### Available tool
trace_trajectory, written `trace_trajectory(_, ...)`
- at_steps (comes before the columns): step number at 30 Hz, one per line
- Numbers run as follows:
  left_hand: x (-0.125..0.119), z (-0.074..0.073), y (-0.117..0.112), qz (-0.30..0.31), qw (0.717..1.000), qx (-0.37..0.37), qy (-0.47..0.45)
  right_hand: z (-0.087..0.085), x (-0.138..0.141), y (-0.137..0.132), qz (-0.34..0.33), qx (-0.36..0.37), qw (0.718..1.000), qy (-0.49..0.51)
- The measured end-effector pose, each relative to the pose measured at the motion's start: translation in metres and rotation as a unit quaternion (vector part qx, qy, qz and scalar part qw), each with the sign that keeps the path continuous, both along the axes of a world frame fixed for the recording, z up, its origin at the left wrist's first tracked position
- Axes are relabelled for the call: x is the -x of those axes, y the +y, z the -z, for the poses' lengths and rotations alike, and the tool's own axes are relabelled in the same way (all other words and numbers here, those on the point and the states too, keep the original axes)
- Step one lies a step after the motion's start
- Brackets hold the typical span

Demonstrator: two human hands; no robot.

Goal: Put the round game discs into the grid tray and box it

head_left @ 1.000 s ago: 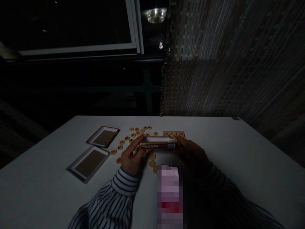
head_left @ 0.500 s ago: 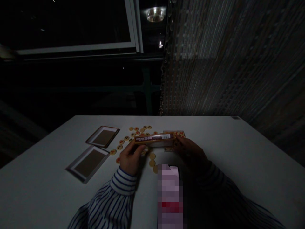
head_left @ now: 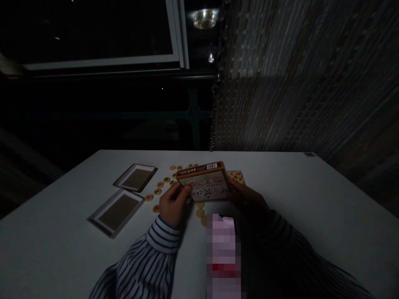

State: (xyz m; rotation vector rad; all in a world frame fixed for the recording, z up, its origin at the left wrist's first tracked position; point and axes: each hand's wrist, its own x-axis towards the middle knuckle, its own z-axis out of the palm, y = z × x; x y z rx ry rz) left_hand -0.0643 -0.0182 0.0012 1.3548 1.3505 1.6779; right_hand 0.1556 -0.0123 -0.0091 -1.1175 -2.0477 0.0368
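Observation:
Both of my hands hold a flat Chinese chess box (head_left: 205, 187) above the table. Its printed face with dark lettering leans toward me, and a barcode shows on the top edge. My left hand (head_left: 171, 205) grips the left end, thumb on the face. On the right end, my right hand (head_left: 249, 201) is closed, its fingers partly lost in shadow. Round chess pieces (head_left: 157, 191) with red or black characters lie scattered behind and left of the box, which hides some of them. More red-marked pieces (head_left: 236, 177) show in rows behind its right end.
Two shallow box trays, one brown-rimmed (head_left: 149, 176) and one grey-white (head_left: 101, 229), lie at the left of the white table (head_left: 296, 199). A phone (head_left: 230, 222), mostly blurred out, is near me. A string curtain (head_left: 264, 83) hangs beyond the table at right.
The box has tilted in my hands: earlier mainly its narrow edge showed, now its printed face does. Its upper edge has risen. The trays and phone have stayed in place.

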Motion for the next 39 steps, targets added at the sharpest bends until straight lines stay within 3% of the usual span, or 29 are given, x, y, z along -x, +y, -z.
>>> trace_trajectory(7, 0.000, 0.009, 0.003, 0.016, 0.997, 0.044, -0.054, 0.001, 0.005, -0.004, -0.015, 0.063, 0.989, 0.133)
trace_trajectory(12, 0.002, 0.016, 0.005, 0.020, 0.994, 0.059, -0.091, 0.000, 0.004, -0.002, 0.015, 0.069, 0.987, 0.144)
trace_trajectory(19, -0.005, 0.008, 0.000, 0.107, 0.986, 0.090, -0.090, -0.005, -0.007, 0.005, 0.025, 0.093, 0.979, 0.180)
trace_trajectory(26, -0.009, 0.010, -0.001, 0.182, 0.946, 0.178, -0.200, -0.011, -0.004, 0.004, 0.010, 0.152, 0.953, 0.262)
trace_trajectory(31, -0.009, 0.006, 0.000, 0.159, 0.938, 0.205, -0.229, -0.015, -0.001, 0.002, 0.002, 0.204, 0.929, 0.308)
trace_trajectory(39, -0.011, 0.009, 0.001, 0.144, 0.941, 0.155, -0.265, -0.013, 0.001, 0.003, -0.040, 0.261, 0.899, 0.349)
